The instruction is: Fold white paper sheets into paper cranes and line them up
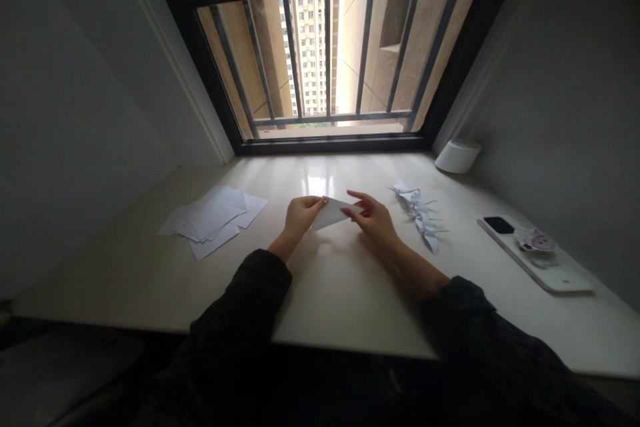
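A small folded piece of white paper [331, 213] is held between my two hands, a little above the pale sill. My left hand [301, 217] pinches its left end between thumb and fingers. On the other end, my right hand [373, 217] grips the paper with thumb and a finger, while another finger sticks out above it. Several folded paper cranes [417, 210] stand in a row just right of my right hand. To the left of my left hand lies a loose pile of white paper sheets [215, 213], fanned and overlapping.
A white phone [550, 273] with a round pinkish grip on its back lies at the right. A white cup-like object [458, 156] stands in the back right corner near the wall. Behind the sill [125, 280] is a dark-framed window [330, 145] with bars outside.
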`<action>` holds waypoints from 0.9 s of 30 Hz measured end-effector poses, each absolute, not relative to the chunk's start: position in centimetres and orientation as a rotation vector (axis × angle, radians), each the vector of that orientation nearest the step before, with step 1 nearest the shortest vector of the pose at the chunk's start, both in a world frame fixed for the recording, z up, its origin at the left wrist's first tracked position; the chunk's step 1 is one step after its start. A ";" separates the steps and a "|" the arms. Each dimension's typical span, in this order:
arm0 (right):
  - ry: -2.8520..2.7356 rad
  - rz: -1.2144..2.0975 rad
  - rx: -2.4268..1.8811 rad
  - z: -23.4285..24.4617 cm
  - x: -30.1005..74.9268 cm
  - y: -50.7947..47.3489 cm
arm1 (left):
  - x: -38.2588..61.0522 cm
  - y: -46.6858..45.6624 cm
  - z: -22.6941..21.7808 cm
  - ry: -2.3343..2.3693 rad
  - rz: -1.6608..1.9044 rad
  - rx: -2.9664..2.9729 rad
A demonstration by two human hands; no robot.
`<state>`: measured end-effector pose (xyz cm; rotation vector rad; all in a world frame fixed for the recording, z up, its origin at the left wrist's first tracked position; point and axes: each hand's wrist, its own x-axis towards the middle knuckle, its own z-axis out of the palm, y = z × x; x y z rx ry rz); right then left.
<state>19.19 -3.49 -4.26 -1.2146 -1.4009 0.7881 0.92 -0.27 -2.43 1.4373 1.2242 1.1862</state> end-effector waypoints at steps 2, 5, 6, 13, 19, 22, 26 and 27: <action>-1.221 0.873 -1.211 -4.3 19.0 -3.2 | 1.3 -0.4 -2.2 1.234 1.302 1.284; -1.097 1.082 -1.196 -4.3 18.3 -3.0 | 2.1 -1.1 -1.9 1.211 1.394 1.137; -1.101 1.121 -1.192 -4.2 18.0 -3.1 | 2.5 -1.4 -1.9 1.182 1.416 1.114; -1.115 1.053 -1.174 -4.1 16.9 -3.4 | 4.3 -2.9 -2.5 0.994 1.413 1.057; -1.033 1.093 -1.160 -3.6 16.8 -3.9 | 4.3 -3.0 -2.4 1.044 1.426 1.066; -1.012 1.156 -1.181 -3.1 16.7 -4.2 | 4.1 -2.9 -2.5 1.072 1.412 1.054; -1.041 1.157 -1.225 -2.9 16.9 -4.3 | 3.8 -2.5 -2.7 1.109 1.430 1.028; -1.053 1.148 -1.231 -3.0 17.0 -4.3 | 3.7 -2.4 -2.8 1.116 1.435 1.023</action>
